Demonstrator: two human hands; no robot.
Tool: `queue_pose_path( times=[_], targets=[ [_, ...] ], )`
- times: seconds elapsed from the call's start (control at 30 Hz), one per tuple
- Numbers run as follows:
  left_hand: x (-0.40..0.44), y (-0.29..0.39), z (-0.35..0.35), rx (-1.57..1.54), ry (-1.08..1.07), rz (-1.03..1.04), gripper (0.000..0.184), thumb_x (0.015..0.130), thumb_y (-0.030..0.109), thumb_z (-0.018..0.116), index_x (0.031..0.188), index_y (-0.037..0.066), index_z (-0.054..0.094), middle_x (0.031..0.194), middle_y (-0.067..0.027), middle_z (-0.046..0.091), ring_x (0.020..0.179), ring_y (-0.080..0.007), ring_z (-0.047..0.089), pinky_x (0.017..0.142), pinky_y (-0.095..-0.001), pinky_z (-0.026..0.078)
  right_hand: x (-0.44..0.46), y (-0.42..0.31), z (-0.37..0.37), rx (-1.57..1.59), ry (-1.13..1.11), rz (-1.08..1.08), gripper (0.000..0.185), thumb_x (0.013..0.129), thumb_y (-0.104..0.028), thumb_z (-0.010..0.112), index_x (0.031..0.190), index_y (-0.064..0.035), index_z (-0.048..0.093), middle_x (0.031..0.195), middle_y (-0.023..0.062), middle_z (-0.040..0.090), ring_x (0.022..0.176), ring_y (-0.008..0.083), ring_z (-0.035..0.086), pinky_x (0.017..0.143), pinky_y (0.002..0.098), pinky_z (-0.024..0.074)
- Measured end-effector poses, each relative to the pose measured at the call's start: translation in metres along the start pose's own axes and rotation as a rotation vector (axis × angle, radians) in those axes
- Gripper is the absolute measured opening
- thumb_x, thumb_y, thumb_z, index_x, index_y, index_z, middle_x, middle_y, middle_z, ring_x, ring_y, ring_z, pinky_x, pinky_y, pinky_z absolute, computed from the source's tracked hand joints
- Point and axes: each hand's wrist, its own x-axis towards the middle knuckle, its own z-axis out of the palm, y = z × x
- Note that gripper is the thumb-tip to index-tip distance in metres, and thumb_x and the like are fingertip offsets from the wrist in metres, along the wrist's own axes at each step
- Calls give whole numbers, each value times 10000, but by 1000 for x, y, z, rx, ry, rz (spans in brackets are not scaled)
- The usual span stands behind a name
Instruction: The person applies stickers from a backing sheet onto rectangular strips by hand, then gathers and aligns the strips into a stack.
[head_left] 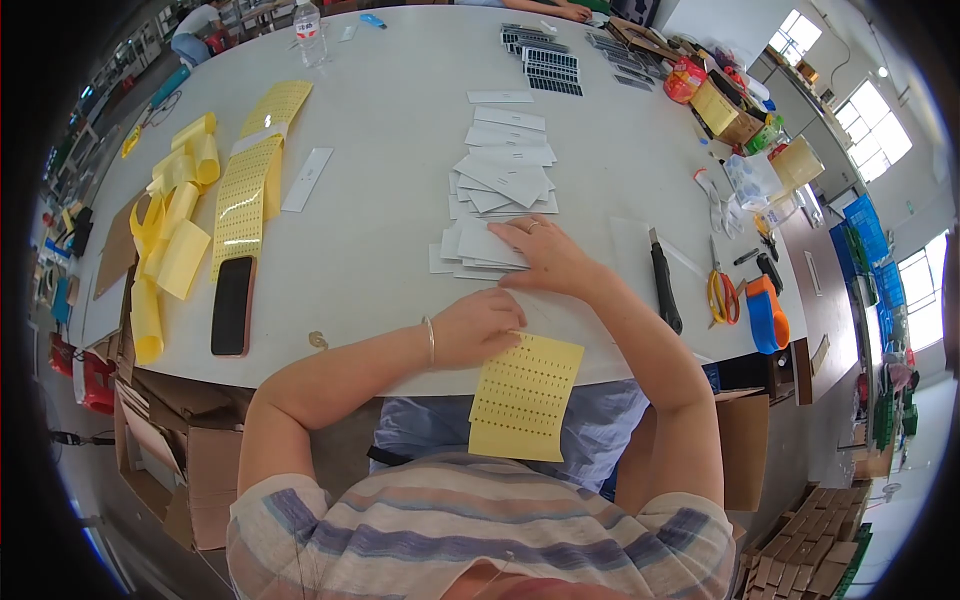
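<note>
My left hand (pixel 482 328) is closed at the table's near edge, its curled fingertips at the top left corner of a yellow sticker sheet (pixel 526 398). The sheet bears rows of small dark marks and hangs past the edge over my lap. Spread over a loose pile of white cards (pixel 468 245), my right hand (pixel 548 258) rests its fingertips on the top card, with the thumb lower at the pile's near side. More overlapping white cards (pixel 505 180) run away from me in a column. Whatever lies beneath my right palm is hidden.
To the left are a phone (pixel 233 305), a long yellow label strip (pixel 240 205) and curled yellow backing (pixel 180 215). A black utility knife (pixel 664 285), scissors (pixel 722 290) and an orange-and-blue tape roll (pixel 766 315) lie right. Black-patterned sheets (pixel 552 72) and a water bottle (pixel 309 35) are farther back.
</note>
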Motion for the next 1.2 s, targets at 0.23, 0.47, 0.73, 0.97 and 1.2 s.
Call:
queue_pose_path(
  times=[0.23, 0.47, 0.73, 0.97, 1.2],
  targets=[
    [-11, 36, -5, -36, -56, -361, 160, 855, 186, 580, 860, 32, 625, 710, -97, 621, 632, -245, 596, 604, -343, 479, -2, -7, -1, -108, 17, -79, 711, 736, -264, 712, 1357, -104, 406, 1248, 149, 523, 1162, 326, 460, 969, 433, 372],
    [-8, 26, -13, -643, 44, -802, 237, 901, 211, 563, 946, -15, 617, 649, -31, 603, 464, -76, 518, 429, -221, 407, -21, -3, -19, -154, 262, -130, 650, 730, -244, 736, 1316, -145, 474, 1228, 116, 546, 1147, 289, 486, 963, 381, 372],
    [-5, 30, -16, -703, 112, -839, 241, 882, 196, 554, 896, -36, 615, 620, -37, 577, 448, -74, 491, 424, -233, 391, -68, -41, -9, 159, 273, -39, 173, 712, -108, 737, 882, -106, 707, 894, 17, 640, 896, 199, 577, 889, 350, 395],
    [-6, 27, -16, -743, 108, -826, 237, 883, 199, 557, 876, -31, 615, 619, -34, 573, 441, -73, 483, 419, -228, 383, -71, -46, 0, 33, 341, -151, 106, 721, -151, 717, 807, -123, 662, 836, -19, 623, 861, 193, 565, 867, 368, 370],
    [-8, 17, -14, -845, 158, -874, 236, 888, 207, 563, 877, -21, 620, 622, -28, 571, 427, -69, 466, 398, -225, 361, -45, -34, -9, 216, 368, -24, 33, 779, -119, 652, 793, -114, 623, 906, 12, 604, 962, 226, 526, 921, 397, 333]
  ],
)
